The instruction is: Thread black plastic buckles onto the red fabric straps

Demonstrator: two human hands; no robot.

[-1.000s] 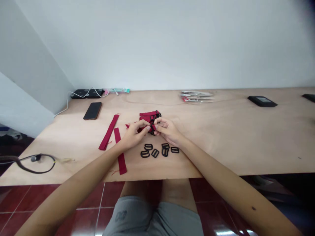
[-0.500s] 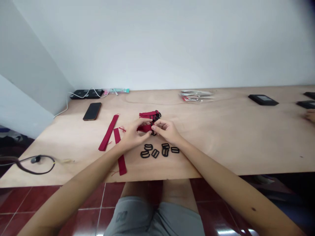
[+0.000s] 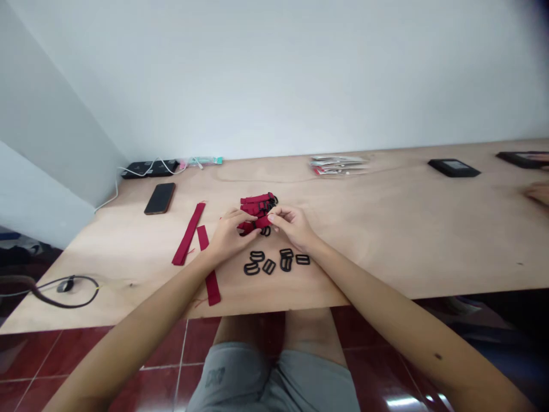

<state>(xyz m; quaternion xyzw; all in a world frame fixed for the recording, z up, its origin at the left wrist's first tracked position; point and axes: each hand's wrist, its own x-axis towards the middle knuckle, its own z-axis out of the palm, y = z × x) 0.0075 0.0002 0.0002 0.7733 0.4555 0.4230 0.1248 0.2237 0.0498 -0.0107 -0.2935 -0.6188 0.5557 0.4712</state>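
A dark red strap [image 3: 263,222] stretches between my two hands, over the middle of the table. Its right end is pinched between the thumb and fingers of my right hand [image 3: 295,230]. My left hand [image 3: 229,233] curls round the strap's left part, thumb below and fingers above. Black hardware shows under the strap near my left thumb, partly hidden. Just beyond my hands lies a pile of red straps fitted with black buckles [image 3: 256,200]. Nearer to me are several loose black plastic slides and hooks [image 3: 269,266].
Left of my hands lie two flat red strips [image 3: 189,234], one partly under my left forearm. Farther out are a phone [image 3: 160,198], a black power strip [image 3: 150,168], a looped cable [image 3: 64,292], plastic packets [image 3: 338,166] and a black device [image 3: 454,167]. Another person's hand [image 3: 538,194] is at the right edge.
My right hand has drawn the strap's end out to the right, so more red shows between my hands. At the far right, the other person's hand and a dark object have shifted.
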